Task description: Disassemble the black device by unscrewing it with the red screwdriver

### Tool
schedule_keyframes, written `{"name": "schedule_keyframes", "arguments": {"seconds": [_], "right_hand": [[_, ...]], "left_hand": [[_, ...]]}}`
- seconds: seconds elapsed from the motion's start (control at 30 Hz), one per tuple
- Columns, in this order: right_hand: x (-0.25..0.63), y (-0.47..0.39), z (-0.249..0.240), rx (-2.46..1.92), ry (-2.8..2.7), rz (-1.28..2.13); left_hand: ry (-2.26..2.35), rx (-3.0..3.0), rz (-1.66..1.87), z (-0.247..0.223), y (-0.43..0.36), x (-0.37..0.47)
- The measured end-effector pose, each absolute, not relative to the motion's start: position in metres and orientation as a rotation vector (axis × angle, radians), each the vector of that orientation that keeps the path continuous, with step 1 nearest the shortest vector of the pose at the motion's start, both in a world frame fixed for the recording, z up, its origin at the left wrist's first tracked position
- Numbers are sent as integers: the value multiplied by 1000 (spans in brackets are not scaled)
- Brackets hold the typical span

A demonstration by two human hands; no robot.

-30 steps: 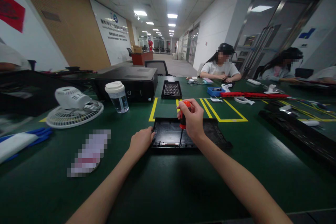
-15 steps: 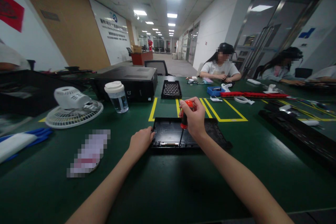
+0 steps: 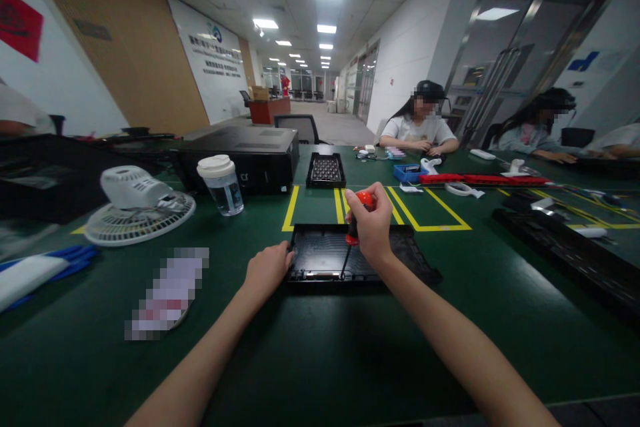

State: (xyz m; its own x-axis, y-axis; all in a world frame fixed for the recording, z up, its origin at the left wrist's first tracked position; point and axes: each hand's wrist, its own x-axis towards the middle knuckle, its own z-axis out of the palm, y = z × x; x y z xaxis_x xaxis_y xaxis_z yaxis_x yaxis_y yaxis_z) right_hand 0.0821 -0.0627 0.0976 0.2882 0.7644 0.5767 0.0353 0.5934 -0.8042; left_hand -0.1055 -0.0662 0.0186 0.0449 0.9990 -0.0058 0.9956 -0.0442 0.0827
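A shallow black plastic panel (image 3: 320,248) lies flat on the green table in front of me, its raised rim facing up. My left hand (image 3: 267,267) is closed on the panel's left edge. In my right hand (image 3: 374,221) is a screwdriver (image 3: 352,240) with a red and black handle, its fingers wrapped round the grip. The thin shaft slants down to the panel's near edge, beside a small metallic strip (image 3: 321,275). Whether the tip sits on a screw is too small to tell.
Beyond the panel lies a black tray of small parts (image 3: 326,170). To the left are a lidded cup (image 3: 221,185), a white fan (image 3: 140,207) and a black computer case (image 3: 250,157). A long black part (image 3: 565,260) lies at right. A person (image 3: 423,123) sits across the table.
The screwdriver handle has tilted slightly to the right with my right hand. My left hand stays on the panel, which has not moved.
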Motion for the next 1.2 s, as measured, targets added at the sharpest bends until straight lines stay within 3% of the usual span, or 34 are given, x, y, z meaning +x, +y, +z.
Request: {"name": "schedule_keyframes", "arguments": {"seconds": [0.8, 1.2], "right_hand": [[69, -68, 102, -975, -1140, 215], [80, -63, 95, -799, -1133, 576]], "left_hand": [[2123, 2237, 100, 17, -67, -106], [2126, 2223, 78, 21, -68, -105]]}}
